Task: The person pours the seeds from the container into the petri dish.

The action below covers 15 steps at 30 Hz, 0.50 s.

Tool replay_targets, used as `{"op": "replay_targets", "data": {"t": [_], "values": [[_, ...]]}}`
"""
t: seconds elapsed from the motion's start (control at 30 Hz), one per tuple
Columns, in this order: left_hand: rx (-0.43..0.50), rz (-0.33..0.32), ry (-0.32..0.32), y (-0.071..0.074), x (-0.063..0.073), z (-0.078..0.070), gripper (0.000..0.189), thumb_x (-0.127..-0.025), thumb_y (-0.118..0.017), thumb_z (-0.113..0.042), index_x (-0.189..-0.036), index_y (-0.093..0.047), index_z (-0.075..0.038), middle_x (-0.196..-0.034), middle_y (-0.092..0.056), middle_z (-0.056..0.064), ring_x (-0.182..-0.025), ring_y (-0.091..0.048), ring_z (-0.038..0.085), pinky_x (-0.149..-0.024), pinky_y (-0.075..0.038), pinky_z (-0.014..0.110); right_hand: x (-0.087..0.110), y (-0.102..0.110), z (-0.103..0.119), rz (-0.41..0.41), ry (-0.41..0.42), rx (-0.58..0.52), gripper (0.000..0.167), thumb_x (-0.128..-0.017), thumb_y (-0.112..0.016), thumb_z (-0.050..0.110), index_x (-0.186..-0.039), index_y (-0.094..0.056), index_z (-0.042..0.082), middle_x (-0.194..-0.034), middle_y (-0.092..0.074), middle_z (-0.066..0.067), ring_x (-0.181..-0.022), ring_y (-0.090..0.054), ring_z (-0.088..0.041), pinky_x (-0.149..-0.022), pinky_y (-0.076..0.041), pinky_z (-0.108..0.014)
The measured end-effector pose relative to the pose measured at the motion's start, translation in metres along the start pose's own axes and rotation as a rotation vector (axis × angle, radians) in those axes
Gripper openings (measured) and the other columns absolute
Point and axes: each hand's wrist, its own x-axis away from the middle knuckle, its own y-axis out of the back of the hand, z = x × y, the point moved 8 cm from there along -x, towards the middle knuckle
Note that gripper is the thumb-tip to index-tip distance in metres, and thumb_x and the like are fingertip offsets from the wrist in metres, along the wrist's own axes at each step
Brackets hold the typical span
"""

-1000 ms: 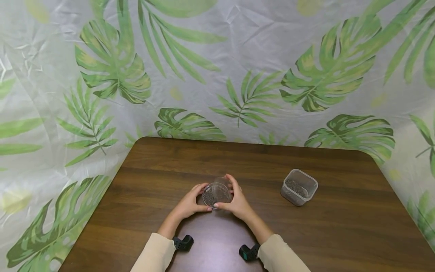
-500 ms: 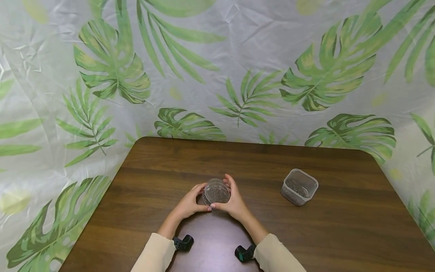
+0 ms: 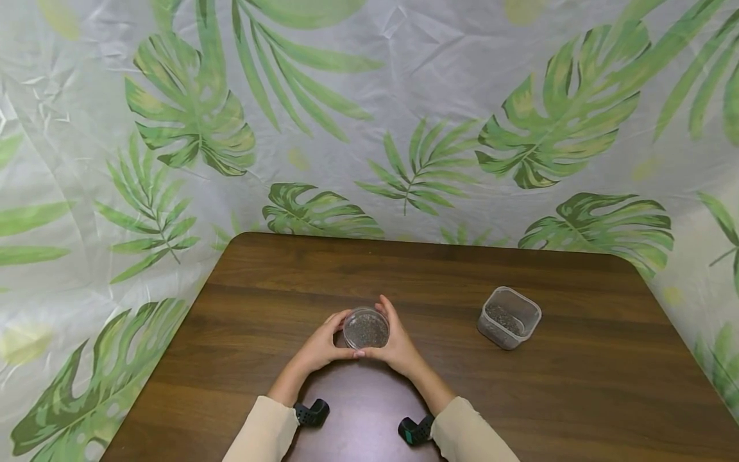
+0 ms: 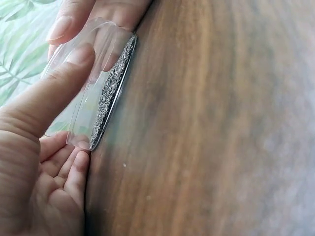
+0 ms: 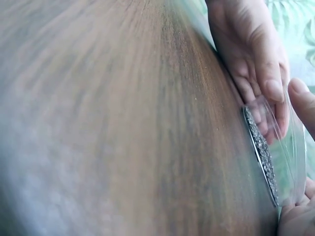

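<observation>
A round clear dish [image 4: 112, 88] holding a layer of dark grey grains stands on the table between both hands. Over it sits a round clear lid [image 5: 297, 157], through which the grains show in the head view. The left hand [image 3: 319, 344] curves round the dish from the left, its thumb at the near side and its fingers behind. From the right, the right hand [image 3: 399, 346] holds the lid's edge between thumb and fingers. In the head view the two thumb tips meet at the front of the dish. Whether the lid is fully seated cannot be told.
A squarish clear plastic tub [image 3: 509, 317] with dark grains at its bottom stands to the right on the brown wooden table [image 3: 577, 372]. Behind the table hangs a leaf-patterned sheet [image 3: 427, 83]. Each wrist wears a small black camera [image 3: 312, 413].
The lid has come leftward and down over the dish with the right hand, and their outlines now line up. The left hand and the tub have stayed in place.
</observation>
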Motion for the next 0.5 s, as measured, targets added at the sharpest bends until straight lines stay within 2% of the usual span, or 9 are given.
{"op": "replay_targets", "data": {"t": [0.17, 0.23, 0.37, 0.5], "values": [[0.042, -0.004, -0.036, 0.005, 0.005, -0.025, 0.082, -0.067, -0.079, -0.011, -0.132, -0.033, 0.009, -0.129, -0.037, 0.026, -0.114, -0.042, 0.039, -0.096, -0.034, 0.046, 0.0, 0.0, -0.001, 0.022, -0.009, 0.003, 0.108, -0.063, -0.081, 0.004, -0.141, -0.006, -0.005, -0.138, -0.022, -0.032, -0.127, -0.022, -0.042, -0.1, -0.02, -0.056], [0.056, -0.005, -0.042, 0.006, 0.006, -0.03, 0.081, -0.067, -0.079, -0.01, -0.131, -0.034, 0.011, -0.128, -0.038, 0.028, -0.114, -0.042, 0.041, -0.095, -0.034, 0.048, -0.001, 0.0, -0.001, 0.032, -0.015, -0.003, 0.108, -0.063, -0.081, 0.004, -0.141, -0.006, -0.005, -0.139, -0.021, -0.031, -0.127, -0.021, -0.041, -0.101, -0.019, -0.056], [0.013, -0.008, -0.025, 0.003, 0.003, -0.015, 0.083, -0.068, -0.08, -0.018, -0.133, -0.034, 0.005, -0.13, -0.039, 0.022, -0.115, -0.043, 0.035, -0.096, -0.035, 0.043, -0.001, 0.001, -0.001, 0.048, -0.018, -0.024, 0.105, -0.065, -0.079, 0.003, -0.141, -0.006, -0.005, -0.139, -0.019, -0.031, -0.129, -0.019, -0.04, -0.102, -0.017, -0.054], [-0.006, 0.011, -0.021, 0.0, 0.0, 0.003, 0.089, -0.066, -0.08, -0.028, -0.136, -0.032, 0.0, -0.132, -0.038, 0.016, -0.116, -0.043, 0.03, -0.097, -0.034, 0.042, 0.0, 0.003, -0.001, 0.059, -0.034, -0.081, 0.088, -0.078, -0.068, 0.003, -0.141, -0.006, -0.005, -0.14, -0.018, -0.031, -0.13, -0.016, -0.038, -0.104, -0.015, -0.05]]}}
